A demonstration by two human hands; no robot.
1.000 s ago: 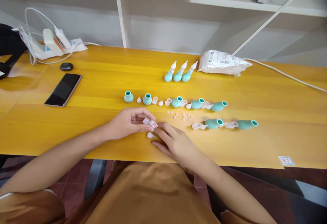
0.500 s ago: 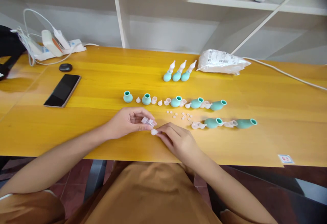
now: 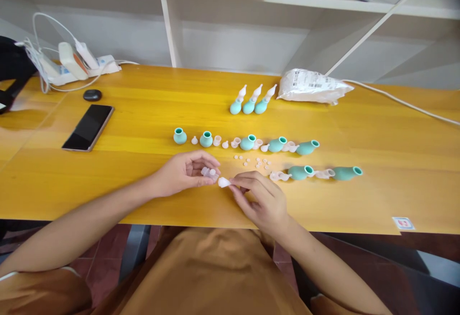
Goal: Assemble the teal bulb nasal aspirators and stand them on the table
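Closest, the right hand (image 3: 260, 197) pinches a white nozzle tip (image 3: 223, 182) by its narrow end, the wide end just beside the left hand (image 3: 184, 173), which pinches a clear connector (image 3: 210, 174) over the surface (image 3: 143, 133). Beyond them lie scattered pale discs (image 3: 235, 157), then a row of teal bulbs (image 3: 247, 144) among loose translucent parts (image 3: 217, 141); farther back, three nozzle-tipped bulbs (image 3: 248, 108) stand near a plastic bag (image 3: 312, 87).
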